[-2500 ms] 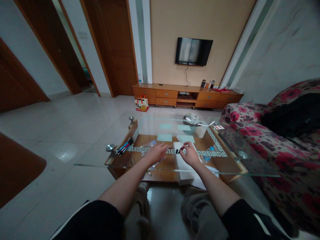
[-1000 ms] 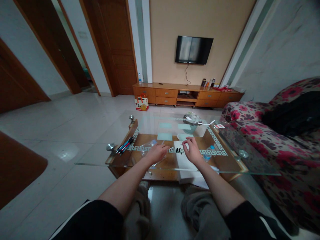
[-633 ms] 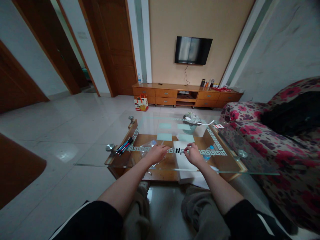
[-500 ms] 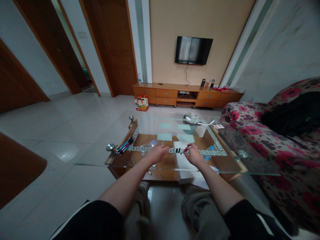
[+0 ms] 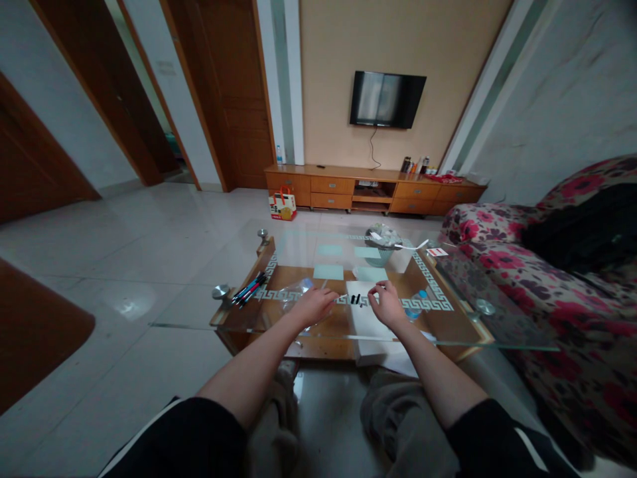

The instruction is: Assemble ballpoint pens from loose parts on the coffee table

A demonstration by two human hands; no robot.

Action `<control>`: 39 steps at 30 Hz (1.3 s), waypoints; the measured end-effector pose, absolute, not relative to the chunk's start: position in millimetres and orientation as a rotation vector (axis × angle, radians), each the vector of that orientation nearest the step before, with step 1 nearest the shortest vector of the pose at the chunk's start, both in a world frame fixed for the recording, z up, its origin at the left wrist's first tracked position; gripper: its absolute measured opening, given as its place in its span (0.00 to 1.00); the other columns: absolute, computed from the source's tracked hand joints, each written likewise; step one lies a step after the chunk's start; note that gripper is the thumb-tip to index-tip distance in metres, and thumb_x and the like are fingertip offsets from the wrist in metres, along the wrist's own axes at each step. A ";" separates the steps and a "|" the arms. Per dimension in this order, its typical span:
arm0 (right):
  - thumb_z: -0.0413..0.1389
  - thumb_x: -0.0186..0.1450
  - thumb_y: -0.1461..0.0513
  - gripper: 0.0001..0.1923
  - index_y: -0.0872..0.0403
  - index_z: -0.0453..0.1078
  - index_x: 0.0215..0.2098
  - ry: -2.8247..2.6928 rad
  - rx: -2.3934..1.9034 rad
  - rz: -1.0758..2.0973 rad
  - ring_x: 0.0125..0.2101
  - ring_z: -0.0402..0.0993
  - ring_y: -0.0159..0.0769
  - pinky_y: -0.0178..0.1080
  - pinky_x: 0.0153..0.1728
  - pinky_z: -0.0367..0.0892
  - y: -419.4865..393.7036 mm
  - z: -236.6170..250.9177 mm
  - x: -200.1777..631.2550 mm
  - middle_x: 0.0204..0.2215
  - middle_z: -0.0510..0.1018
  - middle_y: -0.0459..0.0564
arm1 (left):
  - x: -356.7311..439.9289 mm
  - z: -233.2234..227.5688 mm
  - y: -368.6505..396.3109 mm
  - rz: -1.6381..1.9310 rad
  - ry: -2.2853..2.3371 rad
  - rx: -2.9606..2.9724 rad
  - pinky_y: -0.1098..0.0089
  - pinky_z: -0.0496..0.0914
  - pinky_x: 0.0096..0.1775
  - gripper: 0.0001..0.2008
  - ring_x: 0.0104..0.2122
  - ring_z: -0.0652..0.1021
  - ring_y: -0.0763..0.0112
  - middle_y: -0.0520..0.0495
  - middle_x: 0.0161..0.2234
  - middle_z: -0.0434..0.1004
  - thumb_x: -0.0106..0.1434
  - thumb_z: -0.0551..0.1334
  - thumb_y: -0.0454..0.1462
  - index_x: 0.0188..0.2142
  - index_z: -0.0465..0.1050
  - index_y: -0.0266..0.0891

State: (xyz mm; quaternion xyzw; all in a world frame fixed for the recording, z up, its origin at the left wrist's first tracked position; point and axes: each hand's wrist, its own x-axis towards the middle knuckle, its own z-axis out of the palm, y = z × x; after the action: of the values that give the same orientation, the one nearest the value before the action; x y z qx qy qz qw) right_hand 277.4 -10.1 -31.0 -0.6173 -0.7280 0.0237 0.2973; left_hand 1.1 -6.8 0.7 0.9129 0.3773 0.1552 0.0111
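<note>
"Up and outward moved the right hand (image 5: 387, 307), away from the small black pieces (image 5: 353, 299), which stayed on the glass tabletop (image 5: 298, 251), seemingly free of any grip."

"And the hands?"

"Apart. The left hand (image 5: 313, 306) seemed to pinch a thin pale piece (image 5: 342, 297), pointing right; whether the right held anything, I couldn't tell."

"How did the black pieces lie?"

"Side by side above the white box (image 5: 368, 326), long axes running roughly toward the television (image 5: 388, 99)."

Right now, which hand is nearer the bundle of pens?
Left. The left hand is right of the pens; the right hand is farther right, past the small black pieces.
</note>
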 end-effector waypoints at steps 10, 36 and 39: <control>0.51 0.69 0.59 0.09 0.50 0.72 0.43 -2.064 -1.356 0.012 0.48 0.67 0.45 0.50 0.53 0.66 -28.8 10.8 244.8 0.55 0.65 0.56 | 1.3 1.8 -6.9 0.488 1.141 2.884 0.63 0.67 0.47 0.12 0.41 0.76 0.64 0.45 0.41 0.78 0.68 0.57 0.35 0.50 0.73 0.43; 0.47 0.71 0.60 0.09 0.53 0.68 0.42 -1.978 -1.363 -0.044 0.53 0.65 0.48 0.53 0.56 0.64 -31.2 16.7 242.1 0.59 0.60 0.60 | -2.4 -3.6 -2.2 0.526 1.281 2.868 0.63 0.68 0.45 0.05 0.40 0.76 0.61 0.44 0.37 0.78 0.68 0.56 0.34 0.41 0.71 0.39; 0.46 0.71 0.59 0.10 0.54 0.68 0.42 -1.930 -1.397 -0.085 0.54 0.64 0.48 0.53 0.56 0.63 -32.9 21.0 241.1 0.59 0.60 0.61 | -3.7 -2.8 -2.0 0.549 1.277 2.859 0.64 0.68 0.44 0.07 0.39 0.76 0.63 0.44 0.37 0.77 0.69 0.54 0.33 0.41 0.71 0.39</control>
State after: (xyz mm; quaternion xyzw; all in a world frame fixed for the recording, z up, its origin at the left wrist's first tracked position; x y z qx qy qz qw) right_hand 241.1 -32.9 21.0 -0.5445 -0.7522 -0.0332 0.3697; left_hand -3.7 -2.0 -2.8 0.8992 0.4016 0.1727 -0.0186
